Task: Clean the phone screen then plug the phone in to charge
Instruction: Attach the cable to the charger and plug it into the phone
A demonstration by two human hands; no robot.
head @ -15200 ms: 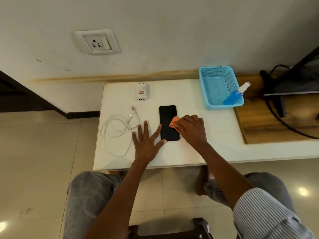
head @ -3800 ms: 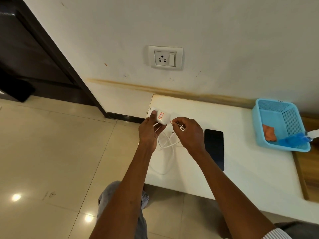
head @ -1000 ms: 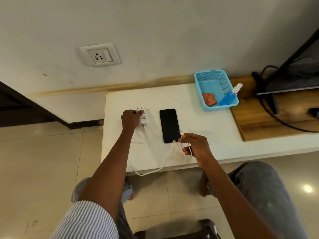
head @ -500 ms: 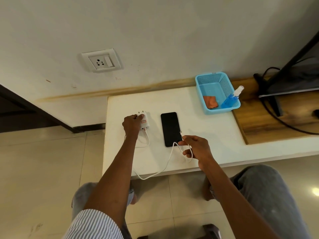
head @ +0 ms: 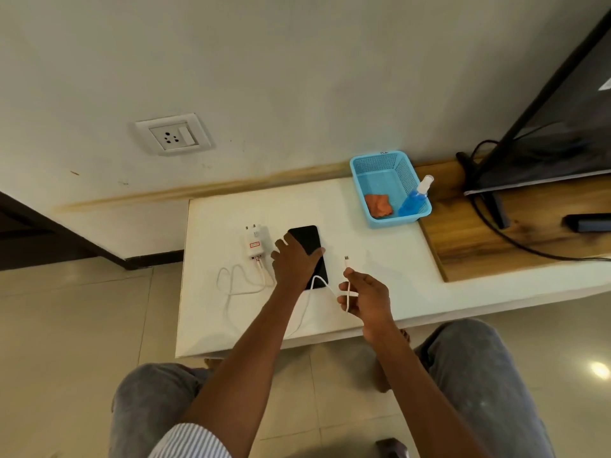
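Plugging the cable into the phone.
My left hand (head: 295,261) is lying open on the black glass phone (head: 307,253) mid-surface; my right hand (head: 365,297) is pinching the white charging cable (head: 347,272), whose free plug probably needs lining up with the near-edge port.

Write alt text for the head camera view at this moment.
A seated person's left hand rests on a black phone lying on a white table, while the right hand holds the white cable, connector end free. A white charger lies unplugged beside the phone.
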